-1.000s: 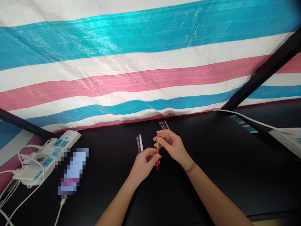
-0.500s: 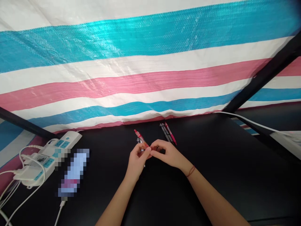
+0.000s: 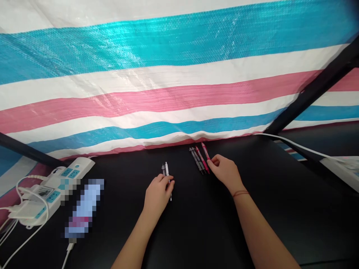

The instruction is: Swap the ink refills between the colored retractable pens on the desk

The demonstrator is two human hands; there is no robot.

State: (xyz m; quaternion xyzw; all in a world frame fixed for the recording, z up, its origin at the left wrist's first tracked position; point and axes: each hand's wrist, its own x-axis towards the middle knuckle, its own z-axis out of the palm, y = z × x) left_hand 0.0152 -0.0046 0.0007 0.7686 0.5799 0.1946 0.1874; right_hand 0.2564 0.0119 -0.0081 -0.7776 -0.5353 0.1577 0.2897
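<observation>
My right hand (image 3: 226, 172) pinches the lower end of a red pen (image 3: 205, 150) at the right end of a row of pens. Beside that pen lie another red pen (image 3: 202, 158) and two dark grey pens (image 3: 194, 157), all slanting the same way. Further left, my left hand (image 3: 158, 191) has its fingers and thumb closed around a white pen (image 3: 167, 169), whose tip shows below the fingers. A grey clear pen (image 3: 163, 170) lies just left of the white one, partly hidden by my fingers.
A white power strip (image 3: 64, 186) with plugs and cables stands on the black table (image 3: 196, 231) at left, near a blurred phone (image 3: 85, 207) on a charging cable. Striped sheeting (image 3: 168, 86) hangs behind. Black frame bars (image 3: 311, 87) slant at both sides.
My hands have come apart. My right hand has carried the red pen rightward to the row of pens. My left hand has moved slightly down and left and now grips the white pen.
</observation>
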